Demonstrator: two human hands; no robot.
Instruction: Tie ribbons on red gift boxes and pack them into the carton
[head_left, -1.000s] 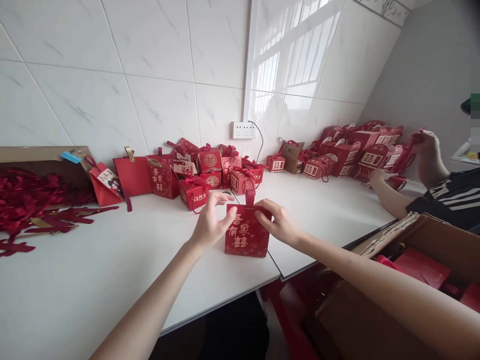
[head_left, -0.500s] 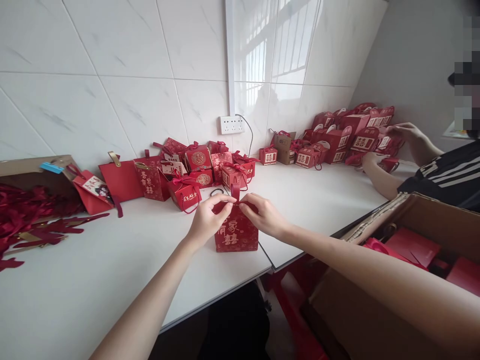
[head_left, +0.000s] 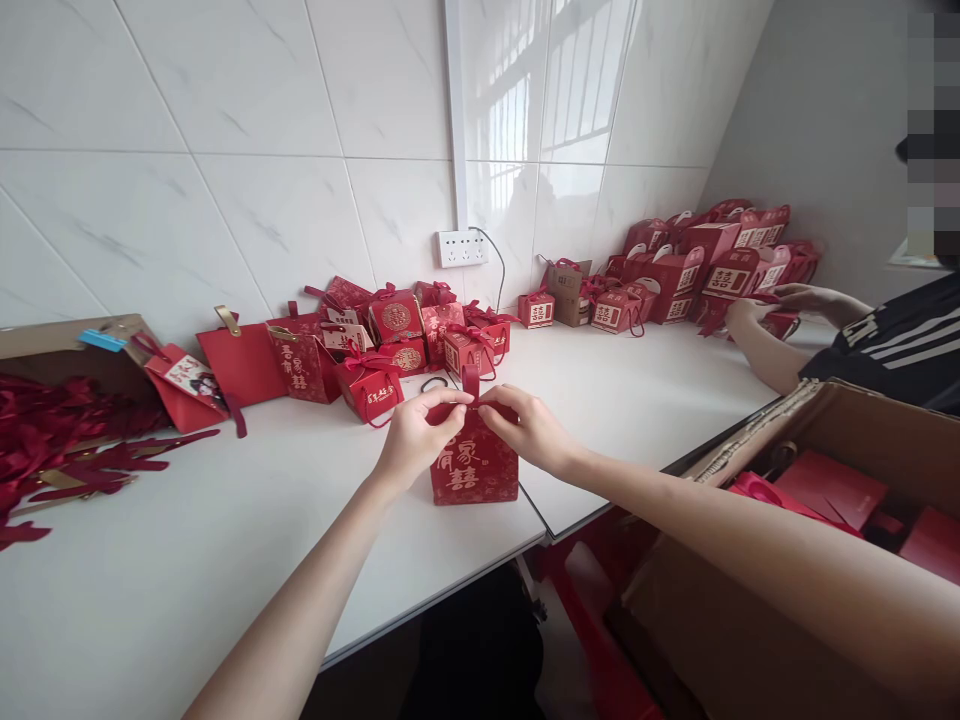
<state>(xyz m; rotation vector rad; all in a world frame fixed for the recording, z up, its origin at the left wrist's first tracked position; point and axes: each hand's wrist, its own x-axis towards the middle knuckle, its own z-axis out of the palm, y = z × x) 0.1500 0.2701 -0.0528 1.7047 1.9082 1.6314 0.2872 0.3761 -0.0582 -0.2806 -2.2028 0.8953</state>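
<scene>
A red gift box with gold characters stands upright on the white counter near its front edge. My left hand pinches the top of the box from the left. My right hand pinches it from the right. The fingertips of both hands meet at the red ribbon loop that sticks up from the box's top. Both hands are closed on the box top.
A cluster of finished red boxes sits behind, by the wall socket. Loose red ribbons lie at the far left. Another person's hands work at a second pile on the right. An open cardboard box holds flat red packs.
My hands came together from the sides of the box onto its top at the ribbon loop. The other person's hands dropped lower by the right-hand pile.
</scene>
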